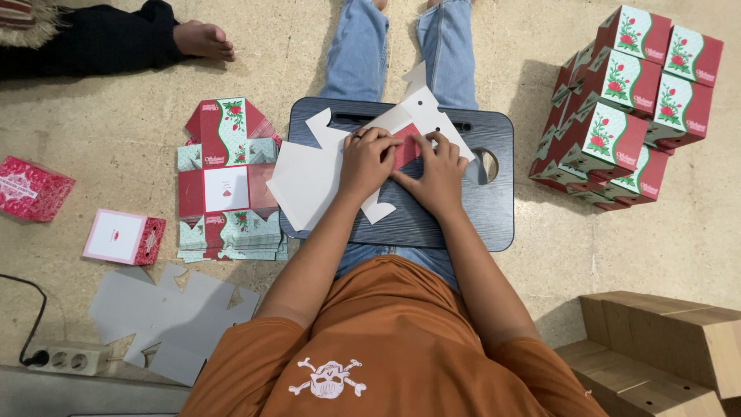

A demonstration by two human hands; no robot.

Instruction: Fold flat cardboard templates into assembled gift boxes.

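Both hands pressed on a flat box blank (324, 174) lying on a dark lap table (494, 208): left hand (367, 161) and right hand (438, 171), fingers curled down onto a red flap, partly hiding it. Stack of printed blanks (228, 185) left, folded boxes (629, 108) right; cardboard cartons (664, 347) cut off at frame edge.

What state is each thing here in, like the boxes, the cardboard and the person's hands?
Cardboard box blank: unfolded, white side up, one red flap folded over.
Left hand: pressing the flap.
Right hand: pressing the flap.
Lap desk: flat across the legs.
Flat printed blanks: stacked.
Finished boxes: assembled, piled.
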